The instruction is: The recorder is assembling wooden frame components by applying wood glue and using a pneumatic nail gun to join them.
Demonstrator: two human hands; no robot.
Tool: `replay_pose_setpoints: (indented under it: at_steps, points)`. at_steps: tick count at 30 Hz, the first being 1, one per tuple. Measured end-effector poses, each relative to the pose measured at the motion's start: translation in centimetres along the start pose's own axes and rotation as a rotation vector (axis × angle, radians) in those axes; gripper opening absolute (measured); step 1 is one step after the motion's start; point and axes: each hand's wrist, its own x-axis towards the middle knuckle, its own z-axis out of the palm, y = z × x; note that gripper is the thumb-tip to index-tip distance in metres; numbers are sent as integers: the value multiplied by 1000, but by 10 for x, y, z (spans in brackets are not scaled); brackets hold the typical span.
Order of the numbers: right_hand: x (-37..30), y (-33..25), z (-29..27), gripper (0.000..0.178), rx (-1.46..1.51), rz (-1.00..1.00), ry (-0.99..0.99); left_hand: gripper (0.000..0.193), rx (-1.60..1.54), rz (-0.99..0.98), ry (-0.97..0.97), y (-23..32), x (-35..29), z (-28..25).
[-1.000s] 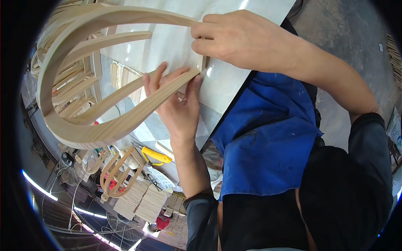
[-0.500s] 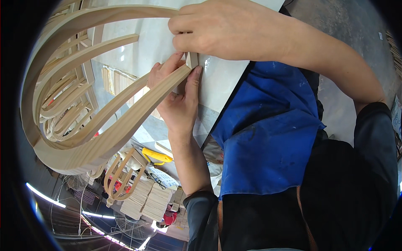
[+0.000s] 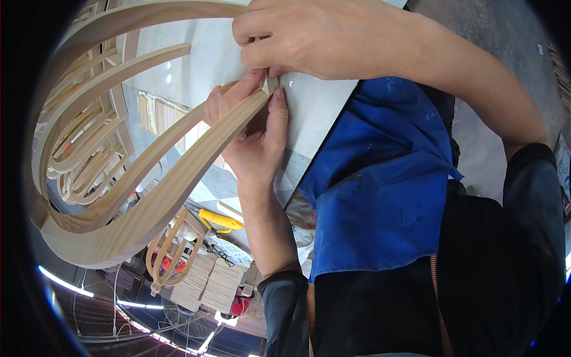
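A pale wooden chair-back frame [image 3: 148, 211], curved like a hoop with a second bent strip inside, stretches from my hands to the left. My left hand [image 3: 253, 134] is closed round the near ends of its rails, thumb on one side and fingers on the other. Over the same end, my right hand [image 3: 321, 41] reaches across from the right with its fingers curled down on the frame. Its fingertips meet the left ones at a small corner block [image 3: 272, 83]. Whatever lies beneath the right palm is hidden.
A pale smooth tabletop [image 3: 312, 110] lies under the hands, with its edge against my blue apron [image 3: 380, 184]. A yellow-handled tool [image 3: 220, 220] and glasses [image 3: 221, 254] are lower left. More curved frames [image 3: 89, 154] stand at the left; stacked wooden strips [image 3: 205, 282] lie beyond.
The frame's curved far end has swung slightly down and left. My right hand has shifted a little up and left, staying at the corner; the left hand keeps its hold.
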Motion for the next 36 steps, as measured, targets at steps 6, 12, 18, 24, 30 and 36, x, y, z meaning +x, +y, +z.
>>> replay_pose_setpoints:
  at_steps: [6, 12, 18, 24, 30, 36]
  points:
    - [2, 6, 15, 11, -108, -37, 5, 35, -20, -15, -2, 0, 2, 1]
    - [0, 5, 18, 9, -152, -70, 77, 35, 2, -13, 6, -3, 0, 1]
    - [1, 19, 41, 8, -172, -152, 168, 38, 63, 49, -24, -3, 2, 0]
    - [3, 25, 46, 7, -122, -144, 171, 42, 50, 17, -89, -7, 2, -7]
    - [4, 26, 51, 7, -150, -139, 202, 44, 44, 58, -110, -7, 4, -7]
    - [0, 28, 48, 7, -73, -157, 211, 43, 89, 64, -143, -8, 4, -11]
